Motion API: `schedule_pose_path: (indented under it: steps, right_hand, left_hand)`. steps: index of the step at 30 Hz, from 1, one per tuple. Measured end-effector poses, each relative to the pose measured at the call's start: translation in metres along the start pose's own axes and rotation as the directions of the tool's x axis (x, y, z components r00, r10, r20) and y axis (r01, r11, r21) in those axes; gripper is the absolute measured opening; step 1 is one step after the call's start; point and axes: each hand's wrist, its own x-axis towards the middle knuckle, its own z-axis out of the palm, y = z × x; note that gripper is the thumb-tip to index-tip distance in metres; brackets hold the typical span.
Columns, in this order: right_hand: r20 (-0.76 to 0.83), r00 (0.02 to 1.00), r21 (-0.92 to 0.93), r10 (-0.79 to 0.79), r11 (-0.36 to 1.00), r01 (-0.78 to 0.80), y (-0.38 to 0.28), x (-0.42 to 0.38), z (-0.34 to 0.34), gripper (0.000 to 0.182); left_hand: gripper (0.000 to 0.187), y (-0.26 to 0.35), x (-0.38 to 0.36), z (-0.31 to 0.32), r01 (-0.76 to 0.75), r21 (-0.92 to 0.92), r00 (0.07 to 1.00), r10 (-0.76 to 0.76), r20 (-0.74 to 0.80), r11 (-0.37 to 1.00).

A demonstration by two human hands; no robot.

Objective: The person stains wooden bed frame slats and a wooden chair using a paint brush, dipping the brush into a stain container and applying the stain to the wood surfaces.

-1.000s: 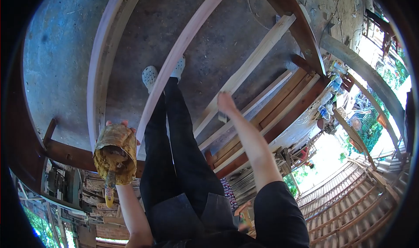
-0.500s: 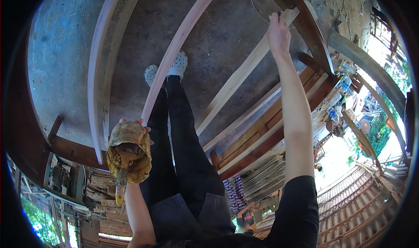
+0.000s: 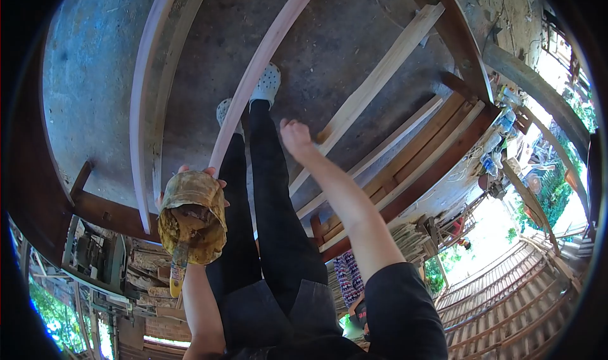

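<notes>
Could drop the yellow-handled brush (image 3: 177, 277) from the crusted container (image 3: 195, 190), clamped in the left hand (image 3: 221, 184) by the near edge of the dark frame (image 3: 120, 217), by tilting it while minding the right hand (image 3: 296, 137), curled beside the pale slat (image 3: 380, 78), too blurred to confirm any grip.

Floor (image 3: 354, 56): dull grey, bluish toward the left, stained and flecked with scattered debris.
Daylight (image 3: 491, 227): glaring white through the open right side, with green foliage (image 3: 550, 202) beyond.
Roof (image 3: 513, 303): ribbed rows crossed by timber beams, lower right.
Wall (image 3: 168, 328): reddish-brown brick, lower left.
Lumber (image 3: 145, 274): rough pieces piled near the brick.
Clutter (image 3: 491, 162): blue and clear plastic at the right, too jumbled to tell apart.
</notes>
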Motion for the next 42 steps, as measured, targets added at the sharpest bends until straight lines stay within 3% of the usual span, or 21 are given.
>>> schedule_pose_path:
  steps: [1,3,4,6,7,11,13,15,17,18,20,24,26,28,32,36,38,40,42]
  right_hand:
    - [0.005,1.000,0.006,-0.001,1.000,0.001,-0.013,-0.012,0.011,0.013]
    - [0.185,0.978,0.271,0.094,0.952,-0.143,-0.030,-0.028,0.026,0.018]
    - [0.186,0.978,0.274,0.096,0.950,-0.146,-0.028,-0.035,0.035,0.018]
    - [0.383,0.859,0.352,0.340,0.806,-0.476,-0.019,-0.048,0.046,0.025]
    - [0.438,0.809,0.327,0.391,0.770,-0.549,-0.008,-0.048,0.044,0.029]
    - [0.299,0.831,0.330,0.468,0.767,-0.551,0.062,-0.005,0.016,0.031]
    - [0.028,0.842,0.352,0.538,0.783,-0.513,0.090,0.023,-0.032,0.027]
    - [-0.081,0.827,0.282,0.556,0.809,-0.516,0.106,0.053,-0.101,0.021]
    - [-0.295,0.856,0.060,0.425,0.902,-0.427,0.120,0.079,-0.139,0.019]
    - [-0.295,0.856,0.062,0.424,0.903,-0.426,0.128,0.090,-0.148,0.019]
    - [-0.437,0.896,-0.366,0.074,0.896,-0.252,0.141,0.106,-0.157,0.019]
    - [-0.290,0.954,-0.474,0.077,0.854,-0.213,0.127,0.103,-0.120,0.021]
    - [-0.106,0.984,-0.520,0.140,0.836,-0.175,0.095,0.079,-0.087,0.026]
    - [-0.096,0.991,-0.517,0.093,0.846,-0.130,0.060,0.048,-0.047,0.023]
    - [0.026,0.996,-0.429,0.088,0.900,-0.069,-0.023,0.000,0.018,0.027]
    - [0.165,0.970,-0.239,0.180,0.961,-0.137,-0.090,-0.033,0.058,0.031]
    - [0.210,0.952,-0.133,0.224,0.971,-0.199,-0.096,-0.042,0.070,0.030]
    - [0.194,0.931,0.340,0.310,0.868,-0.361,-0.080,-0.050,0.082,0.023]
    - [0.256,0.909,0.304,0.330,0.865,-0.400,-0.056,-0.058,0.073,0.024]
  left_hand:
    - [0.062,0.003,-0.002,-0.006,0.012,0.010,1.000,-0.012,0.002,1.000]
    - [0.062,0.007,-0.005,-0.013,0.025,0.028,1.000,-0.025,0.009,0.999]
    - [0.062,0.008,-0.008,-0.017,0.031,0.027,1.000,-0.031,0.005,0.999]
    - [0.062,0.012,-0.016,-0.024,0.037,0.028,0.999,-0.037,0.005,0.999]
    - [0.061,0.014,-0.020,-0.026,0.049,0.031,0.999,-0.049,-0.009,0.998]
    - [0.062,0.016,-0.008,-0.031,0.071,0.021,0.996,-0.071,0.044,0.997]
    - [0.062,0.014,-0.013,-0.025,0.045,0.025,0.999,-0.045,0.012,0.999]
    - [0.063,0.011,-0.013,-0.019,0.015,0.034,1.000,-0.015,-0.019,0.999]
    - [0.062,0.009,-0.010,-0.014,0.012,0.052,1.000,-0.013,0.020,0.999]
    - [0.062,0.008,-0.011,-0.012,0.011,0.054,1.000,-0.012,0.020,0.999]
    - [0.061,0.005,-0.011,-0.009,0.013,0.001,1.000,-0.013,0.011,1.000]
    - [0.060,0.004,-0.015,-0.011,0.043,-0.032,0.999,-0.043,0.005,0.999]
    - [0.071,0.005,-0.016,-0.019,0.075,-0.076,0.997,-0.076,-0.009,0.994]
    - [0.072,0.005,-0.020,-0.021,0.099,-0.059,0.995,-0.100,-0.011,0.993]
    - [0.075,0.014,-0.015,-0.029,0.163,-0.033,0.987,-0.163,0.016,0.986]
    - [0.076,0.016,-0.014,-0.037,0.216,-0.032,0.975,-0.215,0.055,0.976]
    - [0.075,0.015,-0.017,-0.038,0.212,-0.010,0.974,-0.211,0.085,0.977]
    - [0.068,0.017,-0.019,-0.038,0.239,0.018,0.967,-0.239,0.091,0.971]
    - [0.062,0.016,-0.019,-0.038,0.258,0.047,0.960,-0.262,0.101,0.965]
